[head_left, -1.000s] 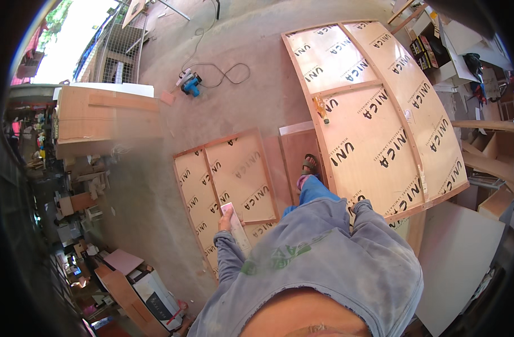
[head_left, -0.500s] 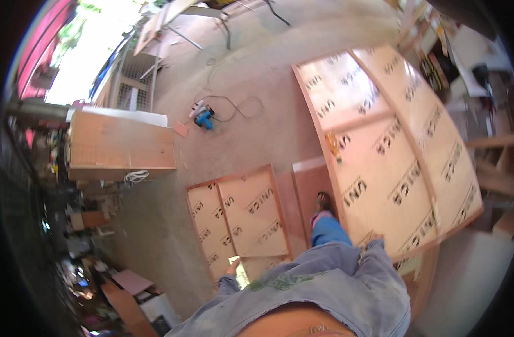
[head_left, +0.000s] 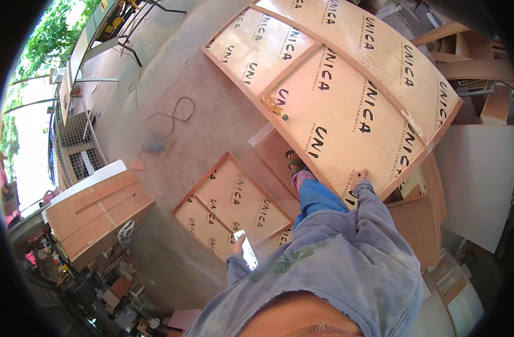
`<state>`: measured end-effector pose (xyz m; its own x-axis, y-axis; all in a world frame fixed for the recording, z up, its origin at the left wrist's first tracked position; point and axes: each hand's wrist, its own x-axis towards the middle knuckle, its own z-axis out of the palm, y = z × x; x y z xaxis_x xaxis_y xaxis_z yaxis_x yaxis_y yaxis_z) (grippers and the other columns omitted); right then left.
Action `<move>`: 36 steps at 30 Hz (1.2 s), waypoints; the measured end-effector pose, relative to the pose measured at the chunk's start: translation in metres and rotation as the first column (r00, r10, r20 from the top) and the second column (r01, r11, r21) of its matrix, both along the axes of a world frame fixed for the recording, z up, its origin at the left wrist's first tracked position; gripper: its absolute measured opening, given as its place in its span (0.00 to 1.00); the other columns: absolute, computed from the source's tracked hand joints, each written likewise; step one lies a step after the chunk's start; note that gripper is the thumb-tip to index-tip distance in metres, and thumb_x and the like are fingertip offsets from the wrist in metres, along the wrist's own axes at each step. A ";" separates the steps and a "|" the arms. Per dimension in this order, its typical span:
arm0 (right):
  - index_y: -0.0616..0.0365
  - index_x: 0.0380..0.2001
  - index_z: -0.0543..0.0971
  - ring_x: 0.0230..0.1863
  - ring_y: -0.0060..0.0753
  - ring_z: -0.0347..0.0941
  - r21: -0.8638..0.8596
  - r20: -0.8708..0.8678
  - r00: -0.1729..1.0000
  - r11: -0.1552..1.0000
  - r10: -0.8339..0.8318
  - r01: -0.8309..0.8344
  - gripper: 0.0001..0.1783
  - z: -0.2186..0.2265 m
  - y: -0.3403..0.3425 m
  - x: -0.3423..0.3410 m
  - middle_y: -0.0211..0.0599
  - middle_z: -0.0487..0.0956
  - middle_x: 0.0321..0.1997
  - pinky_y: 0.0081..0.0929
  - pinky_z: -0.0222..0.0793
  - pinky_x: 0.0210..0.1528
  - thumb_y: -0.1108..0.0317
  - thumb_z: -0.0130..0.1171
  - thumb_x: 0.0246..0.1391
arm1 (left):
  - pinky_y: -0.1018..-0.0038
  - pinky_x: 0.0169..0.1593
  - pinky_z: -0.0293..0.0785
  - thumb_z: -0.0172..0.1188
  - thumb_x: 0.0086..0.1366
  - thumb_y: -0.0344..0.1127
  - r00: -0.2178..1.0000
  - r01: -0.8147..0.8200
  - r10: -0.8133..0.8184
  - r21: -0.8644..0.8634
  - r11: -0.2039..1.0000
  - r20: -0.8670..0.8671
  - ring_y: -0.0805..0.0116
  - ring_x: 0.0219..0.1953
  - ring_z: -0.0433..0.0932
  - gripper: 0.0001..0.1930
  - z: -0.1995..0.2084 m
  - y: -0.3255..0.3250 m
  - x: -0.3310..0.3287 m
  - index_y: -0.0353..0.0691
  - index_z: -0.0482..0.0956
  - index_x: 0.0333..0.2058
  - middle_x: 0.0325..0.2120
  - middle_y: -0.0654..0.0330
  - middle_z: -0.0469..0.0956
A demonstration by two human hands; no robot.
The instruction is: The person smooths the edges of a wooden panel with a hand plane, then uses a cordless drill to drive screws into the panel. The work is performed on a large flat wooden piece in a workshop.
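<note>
My left hand (head_left: 238, 242) is closed around a phone (head_left: 245, 251) with a bright white face, held low in front of my body over the smaller framed panel (head_left: 240, 194). My right hand (head_left: 358, 177) is at the near part of the large framed panel (head_left: 347, 115), with its fingers somewhat apart and nothing plainly held. Whether it presses on the board or hovers just above, I cannot tell. Both panels are pale board with dark print and wooden strips. A small yellow bottle-like thing (head_left: 275, 106) with a dark tip lies on the large panel's left side.
A blue power tool (head_left: 152, 145), blurred, sits on the concrete floor with its dark cord (head_left: 175, 118) looped nearby. A wooden box (head_left: 99, 208) stands at the left, a coiled white cable (head_left: 125, 231) beside it. White sheets (head_left: 479, 180) lean at the right. Scrap wood (head_left: 119, 286) clutters the lower left.
My view has turned and shifted, so the panels sit differently. The phone in my left hand shows more fully, and my right hand is seen higher on the large panel.
</note>
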<state>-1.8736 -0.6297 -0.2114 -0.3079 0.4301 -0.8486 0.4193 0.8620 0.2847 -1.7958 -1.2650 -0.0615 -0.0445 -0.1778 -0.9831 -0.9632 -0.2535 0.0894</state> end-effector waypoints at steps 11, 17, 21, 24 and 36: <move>0.53 0.77 0.51 0.79 0.78 0.29 -0.110 0.028 0.999 0.993 -0.039 0.041 0.45 0.008 -0.034 -0.016 0.70 0.36 0.80 0.64 0.27 0.78 0.52 0.51 0.60 | 0.64 0.65 0.66 0.71 0.59 0.55 0.989 0.101 -0.135 -0.385 0.918 -0.063 0.59 0.61 0.74 0.38 0.078 -0.035 0.051 0.34 0.78 0.60 0.59 0.52 0.77; 0.50 0.64 0.76 0.73 0.47 0.65 -0.122 0.093 0.974 0.973 0.207 -0.196 0.30 0.008 -0.004 -0.047 0.50 0.71 0.71 0.47 0.54 0.74 0.51 0.48 0.62 | 0.65 0.59 0.69 0.71 0.60 0.55 0.987 0.061 -0.093 -0.237 0.970 -0.128 0.60 0.56 0.75 0.36 0.086 -0.027 0.046 0.34 0.79 0.58 0.56 0.51 0.77; 0.48 0.57 0.80 0.68 0.47 0.70 -0.175 -0.015 0.998 0.982 0.069 -0.070 0.24 0.023 -0.018 -0.107 0.46 0.74 0.67 0.48 0.64 0.68 0.52 0.48 0.63 | 0.64 0.55 0.71 0.70 0.60 0.55 0.988 0.066 -0.100 -0.268 0.961 -0.115 0.59 0.51 0.76 0.34 0.108 -0.042 0.011 0.34 0.79 0.57 0.52 0.50 0.78; 0.52 0.50 0.83 0.64 0.52 0.73 -0.251 -0.408 0.885 0.959 -0.225 0.128 0.21 0.003 -0.047 -0.149 0.50 0.77 0.62 0.47 0.70 0.63 0.57 0.50 0.61 | 0.63 0.51 0.73 0.70 0.61 0.55 0.986 0.079 -0.116 -0.276 0.958 -0.122 0.58 0.48 0.77 0.33 0.115 -0.062 -0.033 0.34 0.79 0.56 0.48 0.50 0.79; 0.64 0.69 0.64 0.61 0.63 0.74 -0.357 -0.454 0.848 0.928 -0.275 0.110 0.39 -0.084 -0.405 -0.382 0.59 0.71 0.67 0.47 0.67 0.68 0.57 0.56 0.57 | 0.60 0.38 0.78 0.67 0.62 0.55 0.994 0.110 -0.106 -0.315 0.943 0.028 0.53 0.33 0.81 0.30 0.060 -0.239 -0.245 0.34 0.80 0.51 0.36 0.48 0.82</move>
